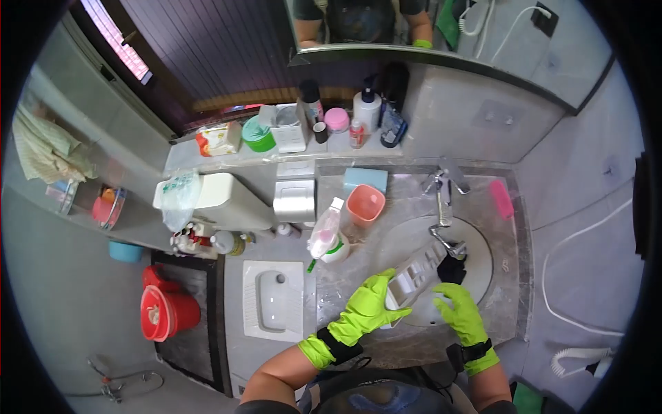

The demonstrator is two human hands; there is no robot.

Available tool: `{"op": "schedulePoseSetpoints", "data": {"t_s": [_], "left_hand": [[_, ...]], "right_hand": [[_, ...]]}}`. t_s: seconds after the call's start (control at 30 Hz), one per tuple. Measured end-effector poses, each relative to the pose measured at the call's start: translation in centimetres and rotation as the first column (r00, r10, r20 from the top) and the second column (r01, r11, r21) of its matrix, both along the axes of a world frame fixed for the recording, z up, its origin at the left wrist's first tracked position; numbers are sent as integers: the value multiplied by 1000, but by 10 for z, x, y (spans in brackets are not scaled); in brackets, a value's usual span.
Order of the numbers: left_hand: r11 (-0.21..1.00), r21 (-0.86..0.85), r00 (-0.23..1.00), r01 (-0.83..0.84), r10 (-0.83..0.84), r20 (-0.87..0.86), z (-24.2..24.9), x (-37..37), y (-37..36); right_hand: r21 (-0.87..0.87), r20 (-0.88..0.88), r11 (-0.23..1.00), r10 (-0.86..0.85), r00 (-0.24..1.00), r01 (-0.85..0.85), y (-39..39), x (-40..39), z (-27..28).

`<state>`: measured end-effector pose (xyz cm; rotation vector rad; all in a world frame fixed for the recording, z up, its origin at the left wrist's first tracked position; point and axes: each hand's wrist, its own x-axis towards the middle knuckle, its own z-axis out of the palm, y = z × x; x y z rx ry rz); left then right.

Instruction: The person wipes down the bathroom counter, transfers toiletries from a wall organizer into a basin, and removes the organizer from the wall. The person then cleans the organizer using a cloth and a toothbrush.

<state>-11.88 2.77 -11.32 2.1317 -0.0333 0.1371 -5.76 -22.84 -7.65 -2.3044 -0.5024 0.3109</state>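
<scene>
My left hand, in a yellow-green rubber glove, grips the near end of a long white plastic rack with several compartments. The rack is tilted over the sink, its far end near the faucet. My right hand, gloved alike, hangs over the sink's near right side, apart from the rack. Its fingers are curved and apart with nothing visible between them. A crumpled black cloth is in the basin under the spout, just beyond my right hand.
Left of the sink stand a coral cup, a light blue box and a white bottle with a plastic bag. A pink object lies at the counter's right. Toiletries line the ledge; a squat toilet and red bucket are left.
</scene>
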Motion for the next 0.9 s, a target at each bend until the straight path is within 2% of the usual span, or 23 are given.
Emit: {"op": "schedulePoseSetpoints", "data": {"t_s": [0.03,0.1,0.13,0.17,0.23,0.33,0.37,0.43,0.47,0.5,0.53,0.57,0.6,0.63,0.67,0.7,0.73,0.77,0.87,0.9], "left_hand": [[999,33,999,-31,32,-25,6,-1,1],[997,69,999,21,-18,-45,23,-1,7],[999,-17,994,45,-47,-103,24,0,9],[860,-510,980,6,-106,-167,4,-12,15],[969,-240,998,-48,57,31,1,-24,30],[983,-73,984,-169,172,49,17,-37,58],[926,-250,953,-282,300,38,-1,-43,63],[849,-290,897,-442,426,-120,-14,-51,79],[795,-309,853,-521,485,-192,-15,-50,87],[781,-288,830,-554,546,-115,-13,-46,90],[781,-228,807,-582,588,-47,-27,-44,96],[792,-161,808,-588,585,-70,-18,-39,101],[844,-146,842,-516,531,93,-22,-29,109],[874,-97,861,-476,486,149,-16,-24,114],[858,139,865,-495,473,165,-12,-17,114],[861,123,858,-494,460,229,-32,-10,113],[890,44,875,-454,436,212,-29,0,112],[877,87,866,-473,444,231,-41,8,106],[851,96,841,-516,483,246,-58,22,100],[875,75,872,-478,463,158,-61,22,100]], "right_hand": [[-14,-36,1000,-24,999,24,3,-4,4],[9,101,993,113,988,-115,-2,1,-15],[21,95,992,121,988,-124,2,0,2],[-59,93,990,135,986,-130,4,-9,15],[-92,76,987,141,987,-134,7,-8,9],[-65,105,995,83,991,-77,9,-24,3],[-73,45,996,58,997,-54,7,-28,3],[-121,36,992,28,999,-24,9,-43,11],[-94,-78,995,-36,996,28,12,-51,16],[-83,-192,993,-95,977,80,13,-58,14],[-53,-133,995,-86,987,79,9,-66,-6],[-80,-65,997,-24,998,19,18,-69,2],[-33,-63,999,8,998,-10,26,-72,0],[-73,45,994,79,996,-75,25,-74,-15],[-109,153,986,145,978,-129,29,-72,-28],[-108,121,976,202,972,-189,36,-68,-36],[-117,90,965,245,965,-234,41,-65,-41],[-132,67,955,276,959,-265,47,-60,-43],[-151,24,963,228,973,-222,57,-51,-53],[-114,46,973,208,977,-202,58,-49,-59]]}}
